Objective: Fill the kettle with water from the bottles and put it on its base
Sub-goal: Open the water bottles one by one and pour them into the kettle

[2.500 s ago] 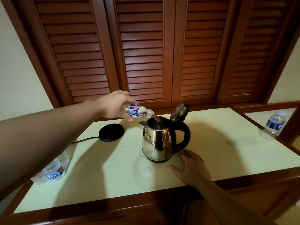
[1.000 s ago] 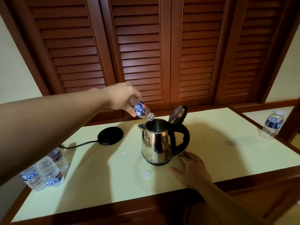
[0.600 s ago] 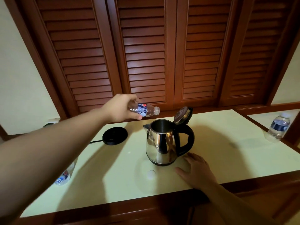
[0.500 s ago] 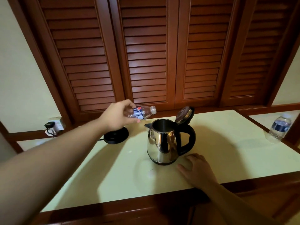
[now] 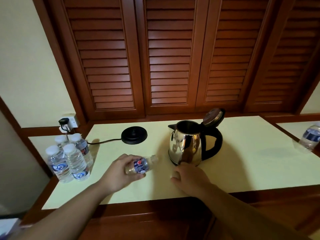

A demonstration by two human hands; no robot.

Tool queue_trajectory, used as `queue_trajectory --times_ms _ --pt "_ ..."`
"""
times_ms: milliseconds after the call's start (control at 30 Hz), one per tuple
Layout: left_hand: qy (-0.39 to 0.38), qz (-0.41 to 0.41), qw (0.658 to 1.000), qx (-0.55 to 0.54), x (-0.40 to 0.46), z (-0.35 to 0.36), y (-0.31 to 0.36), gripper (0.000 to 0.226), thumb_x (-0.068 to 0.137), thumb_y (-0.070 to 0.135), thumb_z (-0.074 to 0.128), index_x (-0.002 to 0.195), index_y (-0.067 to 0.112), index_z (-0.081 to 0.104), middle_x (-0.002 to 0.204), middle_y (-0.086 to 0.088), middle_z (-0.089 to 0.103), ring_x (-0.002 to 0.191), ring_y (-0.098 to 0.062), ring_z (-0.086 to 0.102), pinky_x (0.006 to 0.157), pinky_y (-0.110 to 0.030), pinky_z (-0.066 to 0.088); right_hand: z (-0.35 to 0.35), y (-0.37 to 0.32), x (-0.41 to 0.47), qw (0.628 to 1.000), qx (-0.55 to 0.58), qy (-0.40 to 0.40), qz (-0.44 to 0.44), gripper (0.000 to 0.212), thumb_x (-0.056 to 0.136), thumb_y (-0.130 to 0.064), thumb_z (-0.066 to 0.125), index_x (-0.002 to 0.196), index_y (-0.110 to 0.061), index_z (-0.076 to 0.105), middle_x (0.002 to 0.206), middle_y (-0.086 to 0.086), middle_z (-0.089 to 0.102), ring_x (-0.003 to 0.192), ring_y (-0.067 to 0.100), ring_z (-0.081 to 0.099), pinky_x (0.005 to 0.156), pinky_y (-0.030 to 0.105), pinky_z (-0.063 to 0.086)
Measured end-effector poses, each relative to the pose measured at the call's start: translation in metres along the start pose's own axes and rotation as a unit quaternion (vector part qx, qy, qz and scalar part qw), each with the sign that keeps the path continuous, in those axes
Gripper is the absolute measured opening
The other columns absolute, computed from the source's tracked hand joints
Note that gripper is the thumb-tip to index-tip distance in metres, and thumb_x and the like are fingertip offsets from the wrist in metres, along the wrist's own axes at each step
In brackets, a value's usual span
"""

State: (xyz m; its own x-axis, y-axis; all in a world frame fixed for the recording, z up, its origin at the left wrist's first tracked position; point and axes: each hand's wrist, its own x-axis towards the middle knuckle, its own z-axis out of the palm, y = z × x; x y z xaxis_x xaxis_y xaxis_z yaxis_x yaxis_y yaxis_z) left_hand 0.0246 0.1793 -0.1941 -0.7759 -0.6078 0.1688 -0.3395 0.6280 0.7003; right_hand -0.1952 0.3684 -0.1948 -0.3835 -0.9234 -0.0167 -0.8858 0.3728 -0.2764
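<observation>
left hand: lower centre-left of frame, fingers wrapped around a small bottle. Arm comes in from the lower left corner, wrist roughly level.
held bottle: lying near horizontal, long axis running left-to-right, neck aimed at the kettle's foot. No cap on the neck as far as I can see; looks drained, can't confirm.
right hand: lower centre, knuckles down on the desk, fingers loosely curled, holding nothing. Sits just in front of the kettle's bottom edge; contact with it can't be told.
kettle: centre-right of frame, upright on the desk, lid flipped open toward the back, spout to frame left, black handle to frame right. Water level not visible.
base: black disc, upper-left of the kettle, well apart from it, cord running left to the wall socket.
full bottles: cluster of four, capped, on the lower ledge at frame left. One more bottle at the far right edge.
key relation: the cluster lies left of the left hand, so that hand is the nearer one for the next bottle; the right hand is nearer the kettle handle.
judgement: pour seems done for this bottle; likely next is set it down, take a capped one.
risk: open-neck bottle on its side may drip.
</observation>
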Motion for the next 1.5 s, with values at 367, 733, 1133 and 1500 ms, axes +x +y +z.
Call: queue_trajectory --times_ms 367,733,1133,1500 --pt "-0.018 0.093 0.995 0.006 0.006 0.019 0.020 0.057 0.074 0.045 0.092 0.125 0.041 0.068 0.109 0.015 0.062 0.099 0.000 0.063 0.085 -0.015 0.049 -0.030 -0.004 -0.016 0.943 0.301 0.137 -0.044 0.023 0.098 -0.035 0.067 0.114 -0.019 0.068 0.084 -0.010 0.060 0.074 -0.001 0.057 0.066 0.014 0.045" --pt "-0.041 0.103 0.990 -0.087 0.023 0.071 0.097 0.058 0.074 0.019 0.095 0.126 0.021 0.072 0.108 -0.006 0.060 0.101 -0.001 0.063 0.083 -0.011 0.044 -0.064 0.073 -0.050 0.943 0.304 0.125 -0.050 0.031 0.096 -0.036 0.070 0.127 -0.033 0.067 0.107 -0.015 0.067 0.091 0.003 0.061 0.075 0.012 0.046" --pt "-0.036 0.125 0.990 -0.049 0.064 0.188 0.221 0.061 0.074 0.042 0.091 0.130 0.033 0.070 0.108 0.006 0.057 0.104 -0.002 0.058 0.088 -0.010 0.044 -0.127 0.228 -0.095 0.950 0.287 0.118 -0.037 0.016 0.093 -0.029 0.074 0.107 -0.022 0.078 0.087 -0.007 0.075 0.072 0.011 0.071 0.066 0.023 0.058" --pt "-0.070 0.101 0.991 -0.060 0.118 0.284 0.302 0.061 0.072 0.043 0.094 0.128 0.034 0.072 0.110 0.004 0.060 0.100 -0.001 0.058 0.084 -0.010 0.043 -0.164 0.341 -0.117 0.960 0.266 0.079 0.033 0.026 0.098 -0.038 0.064 0.099 -0.013 0.071 0.077 -0.003 0.074 0.068 0.012 0.073 0.060 0.022 0.059"
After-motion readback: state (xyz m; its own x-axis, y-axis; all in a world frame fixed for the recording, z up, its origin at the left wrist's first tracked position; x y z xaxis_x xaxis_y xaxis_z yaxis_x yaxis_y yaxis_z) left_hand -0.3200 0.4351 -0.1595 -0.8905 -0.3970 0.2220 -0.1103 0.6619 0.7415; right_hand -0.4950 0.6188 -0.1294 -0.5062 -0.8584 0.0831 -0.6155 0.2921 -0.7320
